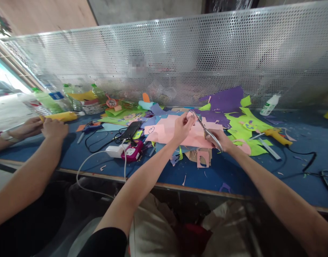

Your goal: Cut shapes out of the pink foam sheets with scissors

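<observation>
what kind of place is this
Probably a shared craft workbench. Cut coloured sheets litter the blue table, the right hand holds scissors, a yellow glue gun lies to the right, and another person's hands rest at the left end.

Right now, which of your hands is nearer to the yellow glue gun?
Right. The right hand, holding scissors, is just left of the glue gun. The left hand is farther left, above the pink paper.
</observation>
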Action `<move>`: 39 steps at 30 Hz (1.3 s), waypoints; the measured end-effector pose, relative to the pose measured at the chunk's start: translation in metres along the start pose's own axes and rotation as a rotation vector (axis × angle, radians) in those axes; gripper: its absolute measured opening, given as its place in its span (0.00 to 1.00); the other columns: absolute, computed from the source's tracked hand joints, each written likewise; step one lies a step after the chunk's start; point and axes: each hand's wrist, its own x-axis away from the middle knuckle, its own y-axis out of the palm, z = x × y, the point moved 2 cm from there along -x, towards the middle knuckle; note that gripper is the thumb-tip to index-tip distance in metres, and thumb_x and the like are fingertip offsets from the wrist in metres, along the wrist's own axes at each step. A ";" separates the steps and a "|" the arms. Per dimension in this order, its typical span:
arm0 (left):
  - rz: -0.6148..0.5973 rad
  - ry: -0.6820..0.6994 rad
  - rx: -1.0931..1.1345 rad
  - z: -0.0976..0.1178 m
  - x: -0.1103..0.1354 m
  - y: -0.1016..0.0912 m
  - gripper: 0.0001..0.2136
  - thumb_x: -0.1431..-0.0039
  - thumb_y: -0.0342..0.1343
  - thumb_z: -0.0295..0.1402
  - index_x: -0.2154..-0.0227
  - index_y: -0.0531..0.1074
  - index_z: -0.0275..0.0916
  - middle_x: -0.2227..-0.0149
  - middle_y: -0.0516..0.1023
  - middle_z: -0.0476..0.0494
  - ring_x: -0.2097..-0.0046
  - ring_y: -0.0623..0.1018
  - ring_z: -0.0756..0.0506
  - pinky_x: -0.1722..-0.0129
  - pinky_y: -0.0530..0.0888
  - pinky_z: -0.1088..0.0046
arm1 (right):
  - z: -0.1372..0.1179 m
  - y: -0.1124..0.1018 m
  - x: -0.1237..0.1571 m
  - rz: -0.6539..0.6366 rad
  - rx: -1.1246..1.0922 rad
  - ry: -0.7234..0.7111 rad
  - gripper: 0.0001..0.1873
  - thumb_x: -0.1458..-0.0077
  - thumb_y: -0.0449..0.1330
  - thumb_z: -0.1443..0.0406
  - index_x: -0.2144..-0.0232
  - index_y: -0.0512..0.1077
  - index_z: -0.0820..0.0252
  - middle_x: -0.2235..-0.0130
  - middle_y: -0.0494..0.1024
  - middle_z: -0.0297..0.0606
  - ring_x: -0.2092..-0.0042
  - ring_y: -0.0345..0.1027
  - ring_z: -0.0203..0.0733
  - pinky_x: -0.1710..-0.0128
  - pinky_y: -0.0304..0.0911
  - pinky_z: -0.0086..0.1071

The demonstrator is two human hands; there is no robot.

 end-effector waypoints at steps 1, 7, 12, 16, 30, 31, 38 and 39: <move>0.002 -0.001 0.001 0.000 0.000 0.000 0.15 0.34 0.54 0.43 0.73 0.65 0.40 0.77 0.69 0.52 0.77 0.66 0.54 0.76 0.63 0.76 | 0.001 0.000 -0.001 0.006 0.005 -0.004 0.28 0.43 0.55 0.40 0.71 0.69 0.58 0.78 0.65 0.30 0.79 0.59 0.34 0.79 0.56 0.29; -0.025 -0.006 -0.042 0.001 0.004 0.004 0.16 0.36 0.56 0.41 0.76 0.62 0.40 0.79 0.64 0.53 0.77 0.63 0.54 0.77 0.60 0.75 | 0.002 0.005 -0.002 -0.046 -0.113 -0.017 0.33 0.46 0.52 0.35 0.64 0.69 0.59 0.75 0.64 0.29 0.76 0.56 0.34 0.78 0.56 0.29; -0.031 -0.018 0.004 0.002 0.004 0.005 0.17 0.36 0.56 0.42 0.76 0.62 0.40 0.79 0.64 0.54 0.78 0.63 0.54 0.77 0.60 0.75 | 0.002 0.004 -0.001 -0.008 -0.047 -0.030 0.28 0.42 0.53 0.40 0.71 0.67 0.58 0.77 0.64 0.29 0.77 0.59 0.35 0.78 0.55 0.29; -0.033 -0.024 0.037 0.000 0.004 0.006 0.17 0.35 0.56 0.43 0.76 0.63 0.40 0.79 0.65 0.53 0.77 0.64 0.54 0.77 0.60 0.75 | 0.002 0.003 -0.002 0.022 -0.008 -0.020 0.27 0.43 0.55 0.40 0.71 0.68 0.58 0.78 0.64 0.29 0.78 0.58 0.34 0.79 0.55 0.29; -0.047 0.054 -0.131 0.010 0.005 0.004 0.17 0.38 0.58 0.40 0.77 0.62 0.39 0.80 0.61 0.55 0.76 0.61 0.53 0.75 0.58 0.73 | 0.008 0.005 -0.004 -0.105 -0.177 -0.020 0.33 0.47 0.51 0.35 0.64 0.68 0.58 0.74 0.64 0.31 0.74 0.58 0.36 0.75 0.57 0.30; -0.048 0.049 -0.126 0.010 0.005 0.003 0.16 0.38 0.58 0.40 0.77 0.62 0.39 0.80 0.60 0.55 0.76 0.61 0.53 0.75 0.58 0.74 | 0.007 0.005 -0.003 -0.101 -0.184 -0.012 0.33 0.47 0.52 0.35 0.64 0.68 0.58 0.74 0.64 0.30 0.75 0.58 0.35 0.76 0.57 0.30; -0.079 -0.030 0.000 0.001 0.006 0.007 0.16 0.36 0.57 0.44 0.74 0.67 0.39 0.78 0.65 0.53 0.76 0.64 0.53 0.76 0.61 0.76 | -0.001 0.005 0.001 -0.054 -0.162 0.010 0.29 0.44 0.53 0.38 0.70 0.66 0.57 0.79 0.64 0.29 0.79 0.58 0.34 0.79 0.57 0.29; -0.082 -0.043 0.034 0.000 0.007 0.007 0.16 0.36 0.57 0.45 0.74 0.67 0.39 0.78 0.66 0.53 0.76 0.65 0.53 0.75 0.61 0.76 | -0.003 0.005 0.001 -0.046 -0.154 0.012 0.29 0.44 0.54 0.38 0.70 0.66 0.57 0.79 0.64 0.29 0.80 0.60 0.35 0.80 0.57 0.29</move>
